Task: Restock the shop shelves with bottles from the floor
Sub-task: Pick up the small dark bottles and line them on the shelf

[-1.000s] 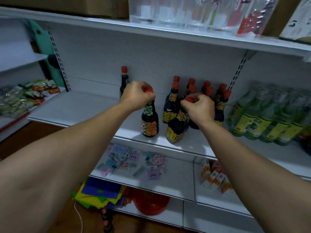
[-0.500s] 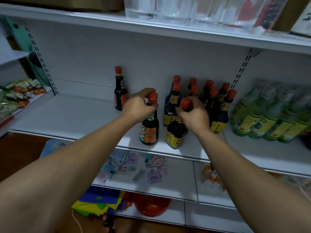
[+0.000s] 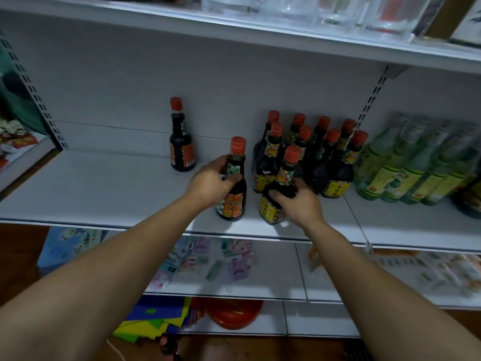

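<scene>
restocking is progressing: my left hand (image 3: pixel 210 182) is gripping a checked-label sauce bottle (image 3: pixel 233 196), my right hand (image 3: pixel 299 204) a yellow-label bottle (image 3: pixel 282 178), both resting on the white shelf (image 3: pixel 104 194) beside the red-capped cluster (image 3: pixel 335 162); floor stock isn't showing

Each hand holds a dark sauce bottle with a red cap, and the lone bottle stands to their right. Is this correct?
No. The head view shows the lone bottle to their left, on the shelf. The left hand does hold the orange-label bottle, the right hand the yellow-label bottle, both dark with red caps.
</scene>
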Available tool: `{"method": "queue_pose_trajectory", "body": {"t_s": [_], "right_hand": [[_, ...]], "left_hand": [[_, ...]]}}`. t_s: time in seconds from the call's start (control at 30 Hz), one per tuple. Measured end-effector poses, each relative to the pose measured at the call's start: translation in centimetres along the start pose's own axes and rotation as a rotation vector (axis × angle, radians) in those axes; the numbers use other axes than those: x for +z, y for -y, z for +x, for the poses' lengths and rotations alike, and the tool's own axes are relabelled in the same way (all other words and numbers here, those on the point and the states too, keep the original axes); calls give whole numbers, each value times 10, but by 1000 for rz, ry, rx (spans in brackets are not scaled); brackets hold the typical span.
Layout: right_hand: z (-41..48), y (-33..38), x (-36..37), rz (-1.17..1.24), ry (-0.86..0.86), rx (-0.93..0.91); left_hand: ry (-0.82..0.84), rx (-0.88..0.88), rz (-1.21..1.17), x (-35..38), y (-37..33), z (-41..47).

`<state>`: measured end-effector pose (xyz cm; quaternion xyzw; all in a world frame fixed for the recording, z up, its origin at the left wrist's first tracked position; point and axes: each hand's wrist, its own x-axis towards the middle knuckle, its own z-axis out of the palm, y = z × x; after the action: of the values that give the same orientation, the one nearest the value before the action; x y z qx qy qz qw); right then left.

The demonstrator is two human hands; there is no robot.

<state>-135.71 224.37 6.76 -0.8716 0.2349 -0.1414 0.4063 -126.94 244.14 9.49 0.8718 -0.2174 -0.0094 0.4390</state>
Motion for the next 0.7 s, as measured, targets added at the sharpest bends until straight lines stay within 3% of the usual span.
{"method": "queue_pose_trajectory", "body": {"t_s": [0.7], "right_hand": [[16, 26, 39, -64, -186, 115]], "left_hand": [[81, 2, -88, -22, 25, 17]]}}
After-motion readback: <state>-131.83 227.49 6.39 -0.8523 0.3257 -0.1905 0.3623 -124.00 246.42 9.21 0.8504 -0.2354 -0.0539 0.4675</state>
